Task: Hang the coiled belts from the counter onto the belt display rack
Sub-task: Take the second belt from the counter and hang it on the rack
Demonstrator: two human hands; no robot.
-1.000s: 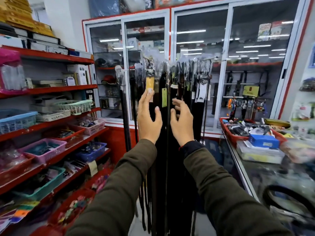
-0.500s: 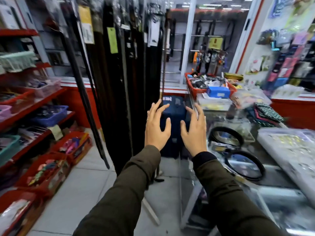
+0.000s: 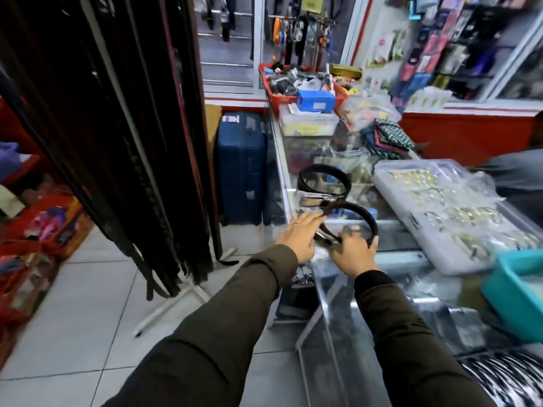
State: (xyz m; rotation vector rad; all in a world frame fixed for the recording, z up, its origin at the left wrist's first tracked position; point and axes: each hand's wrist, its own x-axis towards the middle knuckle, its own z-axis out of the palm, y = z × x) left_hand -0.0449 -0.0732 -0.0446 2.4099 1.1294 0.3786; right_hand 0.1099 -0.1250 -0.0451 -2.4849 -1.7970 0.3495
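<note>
Two coiled black belts lie on the glass counter (image 3: 393,245). The near coiled belt (image 3: 368,217) has a metal buckle at its left side, and my right hand (image 3: 354,252) closes around its near rim. My left hand (image 3: 301,233) hovers flat with fingers spread just left of that buckle, at the counter's edge. The far coiled belt (image 3: 324,183) rests just behind, untouched. The belt display rack (image 3: 117,118) stands to the left on the tiled floor, packed with long dark hanging belts; its white foot shows below.
A clear lidded box (image 3: 446,212) of small metal items and a teal basket (image 3: 517,292) sit on the counter's right. A red tray (image 3: 293,83) of goods is at the far end. A blue suitcase (image 3: 241,168) stands beside the counter. Red shelves line the left.
My view has swung from the rack down to the counter. Both hands left the hanging belts and dropped to the near coiled belt, with my right hand now gripping it.
</note>
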